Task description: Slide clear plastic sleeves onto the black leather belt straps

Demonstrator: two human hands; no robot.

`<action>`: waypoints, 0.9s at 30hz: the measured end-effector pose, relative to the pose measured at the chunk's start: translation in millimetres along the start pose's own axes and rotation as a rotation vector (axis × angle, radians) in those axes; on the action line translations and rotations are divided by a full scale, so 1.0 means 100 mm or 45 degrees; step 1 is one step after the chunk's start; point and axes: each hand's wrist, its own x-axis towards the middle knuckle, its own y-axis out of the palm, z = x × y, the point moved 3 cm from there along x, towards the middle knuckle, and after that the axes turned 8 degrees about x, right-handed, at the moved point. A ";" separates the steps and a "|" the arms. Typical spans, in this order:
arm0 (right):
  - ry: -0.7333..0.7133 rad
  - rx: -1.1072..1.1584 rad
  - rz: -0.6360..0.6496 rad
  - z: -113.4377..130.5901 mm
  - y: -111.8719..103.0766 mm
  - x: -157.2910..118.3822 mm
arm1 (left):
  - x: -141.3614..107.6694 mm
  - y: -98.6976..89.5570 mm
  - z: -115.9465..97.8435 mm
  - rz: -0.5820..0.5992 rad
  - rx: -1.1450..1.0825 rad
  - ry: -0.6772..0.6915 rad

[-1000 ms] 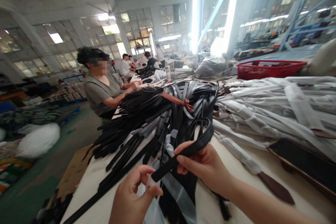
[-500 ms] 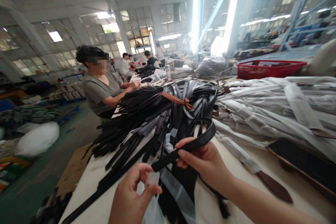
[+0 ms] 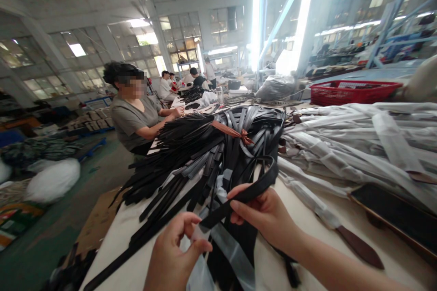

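Note:
A black strap [image 3: 257,186] loops out of the pile, pinched by my right hand [image 3: 262,211] between thumb and fingers. Its end reaches into the mouth of a clear plastic sleeve [image 3: 200,233], which my left hand [image 3: 180,245] holds closed between thumb and fingers. The rest of the sleeve hangs below, partly hidden by the left hand. Behind both hands lies a big heap of black straps [image 3: 191,132], tied with a brown band [image 3: 232,132]. Another clear sleeve [image 3: 235,250] lies over the straps below my right hand.
Wrapped straps [image 3: 327,145] cover the table's right side, beside a black-topped board [image 3: 392,213]. Behind them stands a red basket [image 3: 355,92]. A person in a grey shirt [image 3: 131,116] works across at the left. The pale tabletop [image 3: 116,236] shows at the front left.
The strap's end has entered the sleeve's mouth, where before it was just at the edge. Both hands keep nearly the same place, and the view has shifted slightly.

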 end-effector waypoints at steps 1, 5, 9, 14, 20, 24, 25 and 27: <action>0.010 -0.008 0.013 -0.01 0.00 0.00 | 0.00 0.00 -0.02 0.005 -0.004 -0.002; 0.073 -0.050 0.090 -0.03 0.01 0.02 | 0.01 0.03 -0.08 0.114 -0.104 -0.066; 0.148 -0.061 0.136 -0.05 0.00 0.06 | -0.02 0.10 -0.08 0.271 -0.271 -0.164; 0.358 -0.085 0.219 -0.15 0.06 0.00 | -0.06 0.22 0.05 0.391 -0.459 -0.204; 0.556 0.032 0.292 -0.31 0.19 -0.10 | -0.05 0.30 0.13 0.513 -0.514 -0.254; 0.474 0.123 -0.219 -0.27 -0.02 0.04 | -0.04 0.28 0.09 0.480 -0.429 -0.286; 0.428 0.095 -0.298 -0.26 -0.06 0.07 | -0.04 0.28 0.09 0.472 -0.428 -0.297; 0.366 -0.013 -0.275 -0.30 -0.06 0.06 | -0.04 0.28 0.07 0.441 -0.458 -0.322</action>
